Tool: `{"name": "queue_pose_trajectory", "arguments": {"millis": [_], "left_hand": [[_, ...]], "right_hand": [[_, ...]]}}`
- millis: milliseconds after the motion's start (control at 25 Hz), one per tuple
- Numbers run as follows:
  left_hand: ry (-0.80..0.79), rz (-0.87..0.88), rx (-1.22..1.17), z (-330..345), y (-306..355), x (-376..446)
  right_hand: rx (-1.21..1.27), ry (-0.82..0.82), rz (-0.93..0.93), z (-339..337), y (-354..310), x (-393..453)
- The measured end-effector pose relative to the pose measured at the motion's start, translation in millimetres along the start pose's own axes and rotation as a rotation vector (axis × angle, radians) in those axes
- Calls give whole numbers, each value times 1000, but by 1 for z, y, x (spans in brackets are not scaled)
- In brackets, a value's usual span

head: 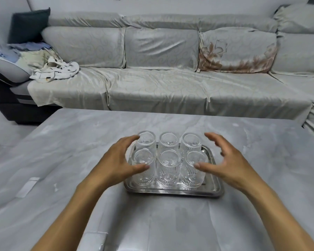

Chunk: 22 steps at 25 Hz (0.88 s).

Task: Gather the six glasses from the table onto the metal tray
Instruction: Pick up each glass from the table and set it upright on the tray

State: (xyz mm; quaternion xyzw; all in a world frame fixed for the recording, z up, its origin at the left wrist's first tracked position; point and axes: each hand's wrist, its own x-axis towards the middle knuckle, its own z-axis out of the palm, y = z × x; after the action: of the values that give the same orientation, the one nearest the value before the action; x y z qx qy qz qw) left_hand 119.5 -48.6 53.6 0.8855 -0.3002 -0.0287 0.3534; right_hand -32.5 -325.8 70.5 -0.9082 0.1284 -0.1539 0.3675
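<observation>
Several clear ribbed glasses [169,168] stand upright in two rows of three on the metal tray [172,192], in the middle of the grey marble table [62,160]. My left hand [119,160] hovers at the tray's left side with fingers spread, its thumb in front of the near-left glass and fingertips by the far-left glass [145,141]. On the tray's right side my right hand [228,163] is spread open too, thumb near the near-right glass [195,169]. Neither hand grips anything.
A long grey covered sofa [161,84] runs behind the table's far edge, with crumpled cloths [54,69] at its left end. A small pale flat object [28,186] lies on the table to the left.
</observation>
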Motion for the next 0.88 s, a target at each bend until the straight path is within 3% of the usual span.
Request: {"name": "queue_pose_trajectory", "arguments": {"millis": [120, 200, 280, 520, 640, 720, 800, 880], "left_hand": [[8, 234, 338, 22, 24, 22], [-56, 177, 460, 42, 32, 35], [-99, 121, 476, 53, 28, 44], [-28, 160, 471, 59, 24, 45], [-63, 153, 479, 56, 28, 45], [-90, 159, 370, 47, 25, 47], [-137, 162, 103, 20, 17, 57], [-253, 107, 27, -14, 0, 68]], "right_hand": [[-280, 76, -194, 29, -22, 32], [-537, -8, -162, 55, -26, 48], [-631, -95, -100, 70, -16, 57], [-594, -45, -118, 75, -6, 61], [-561, -98, -106, 72, -11, 60], [-330, -95, -111, 59, -9, 60], [-69, -101, -104, 25, -1, 67], [-26, -221, -33, -14, 16, 71]]}}
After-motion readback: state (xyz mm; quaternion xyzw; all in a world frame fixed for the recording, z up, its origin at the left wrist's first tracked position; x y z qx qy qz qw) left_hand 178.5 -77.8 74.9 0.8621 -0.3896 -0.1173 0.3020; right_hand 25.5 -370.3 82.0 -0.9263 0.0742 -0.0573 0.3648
